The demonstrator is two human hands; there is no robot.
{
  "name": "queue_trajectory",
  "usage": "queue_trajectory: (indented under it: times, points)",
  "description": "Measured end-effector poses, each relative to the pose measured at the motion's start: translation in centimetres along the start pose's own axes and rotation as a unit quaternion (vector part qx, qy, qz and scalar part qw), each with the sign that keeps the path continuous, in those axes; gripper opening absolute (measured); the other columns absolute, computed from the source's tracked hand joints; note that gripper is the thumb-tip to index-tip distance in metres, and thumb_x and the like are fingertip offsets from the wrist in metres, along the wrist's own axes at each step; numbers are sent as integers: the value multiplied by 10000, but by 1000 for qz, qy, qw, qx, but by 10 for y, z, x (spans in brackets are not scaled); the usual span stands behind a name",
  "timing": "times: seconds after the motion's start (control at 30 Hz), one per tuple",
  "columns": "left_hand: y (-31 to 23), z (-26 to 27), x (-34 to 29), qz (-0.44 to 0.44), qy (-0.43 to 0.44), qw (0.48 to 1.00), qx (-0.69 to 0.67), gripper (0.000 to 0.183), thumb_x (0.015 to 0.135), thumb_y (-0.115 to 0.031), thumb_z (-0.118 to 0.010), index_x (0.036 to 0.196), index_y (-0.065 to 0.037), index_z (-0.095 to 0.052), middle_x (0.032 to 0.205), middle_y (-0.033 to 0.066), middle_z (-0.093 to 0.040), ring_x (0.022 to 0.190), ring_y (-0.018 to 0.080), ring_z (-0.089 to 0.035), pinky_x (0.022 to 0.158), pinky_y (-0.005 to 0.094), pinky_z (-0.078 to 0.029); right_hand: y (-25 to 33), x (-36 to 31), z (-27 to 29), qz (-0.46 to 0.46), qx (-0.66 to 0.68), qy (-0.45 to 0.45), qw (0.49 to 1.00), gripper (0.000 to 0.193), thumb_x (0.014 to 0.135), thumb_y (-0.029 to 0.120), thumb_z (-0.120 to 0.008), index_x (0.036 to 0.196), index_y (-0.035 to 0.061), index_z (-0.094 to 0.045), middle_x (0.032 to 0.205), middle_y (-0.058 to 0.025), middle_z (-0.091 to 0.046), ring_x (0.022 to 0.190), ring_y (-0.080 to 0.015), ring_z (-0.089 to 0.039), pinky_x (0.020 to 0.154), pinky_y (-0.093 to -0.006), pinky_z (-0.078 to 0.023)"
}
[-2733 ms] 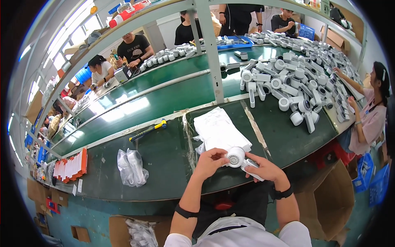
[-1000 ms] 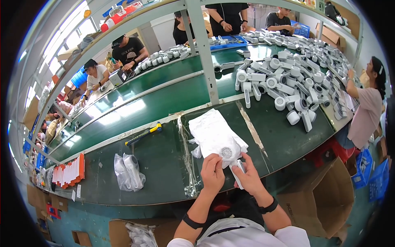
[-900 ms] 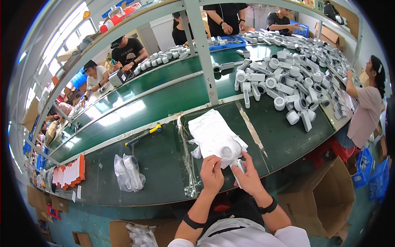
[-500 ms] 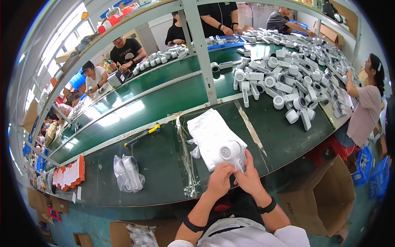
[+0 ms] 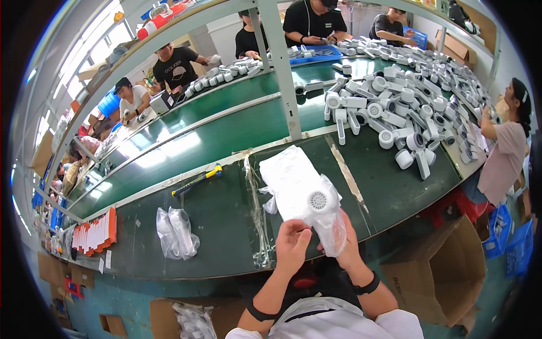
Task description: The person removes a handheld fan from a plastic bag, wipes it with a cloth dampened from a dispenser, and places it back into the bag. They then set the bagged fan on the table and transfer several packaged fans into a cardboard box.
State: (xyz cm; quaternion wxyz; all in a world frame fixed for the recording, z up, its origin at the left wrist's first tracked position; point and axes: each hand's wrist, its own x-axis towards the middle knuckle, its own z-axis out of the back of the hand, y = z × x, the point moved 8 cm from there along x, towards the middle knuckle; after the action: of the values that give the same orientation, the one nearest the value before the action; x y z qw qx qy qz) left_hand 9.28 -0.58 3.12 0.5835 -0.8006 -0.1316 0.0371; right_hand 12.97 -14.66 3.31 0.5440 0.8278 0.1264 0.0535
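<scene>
A white hair dryer (image 5: 319, 199) with a round grille lies inside a clear plastic bag (image 5: 332, 236), over a stack of white bags (image 5: 291, 172). My right hand (image 5: 349, 244) grips the bagged dryer from the right, round its handle end. My left hand (image 5: 291, 246) is just left of the bag, fingers loosely curled and thumb apart, with nothing visible in it. Further left on the dark green bench, two more dryers in clear bags (image 5: 177, 233) lie side by side.
A hammer (image 5: 197, 181) with a yellow head lies beyond the bagged dryers. Orange-and-white cartons (image 5: 96, 233) stand at the left. Loose dryers (image 5: 406, 113) are heaped at the right. An open cardboard box (image 5: 446, 271) is on the floor at right. A metal post (image 5: 287, 85) rises ahead. Co-workers sit around.
My left hand has come away from the bag and moved slightly left. The bag now hangs down over the dryer's handle, and my right hand has shifted right with it.
</scene>
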Motion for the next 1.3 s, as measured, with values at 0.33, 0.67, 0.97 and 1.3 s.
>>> queue_trajectory:
  times: [0.33, 0.67, 0.97, 1.3]
  points:
    - [30, -13, -6, 211, 0, 948, -239, 484, 1024, -383, -406, 1427, -122, -346, 1330, 93, -522, 1194, 235, -538, 932, 422, -509, 25, 2, -23, 232, -376, -66, 895, 194, 918, 145, -611, 1036, 1, -663, 959, -125, -667, 890, -251, -627, 781, -337, -491]
    - [-6, 22, 4, 152, -47, 972, -172, 349, 1012, -307, -428, 1301, -110, -420, 1067, 109, -625, 781, 214, -648, 454, 337, -524, 18, -20, -12, 240, -346, -75, 904, 69, 833, 21, -678, 895, -7, -668, 806, -129, -640, 647, -255, -601, 571, -299, -473]
    - [-10, 43, 10, 93, -101, 971, -194, 388, 913, -166, -424, 1291, -83, -404, 1071, 128, -614, 778, 218, -638, 451, 324, -492, 31, -45, -48, 347, -411, 121, 835, 72, 732, 46, -745, 762, 34, -682, 770, -110, -651, 650, -248, -630, 583, -321, -509]
    - [-10, 43, 3, 96, -154, 953, -242, 400, 950, -192, -389, 1339, -105, -371, 1143, 112, -587, 898, 208, -625, 546, 349, -515, 43, -17, -85, 393, -447, 92, 798, 231, 734, 23, -747, 940, 35, -643, 828, -102, -607, 742, -285, -576, 635, -366, -480]
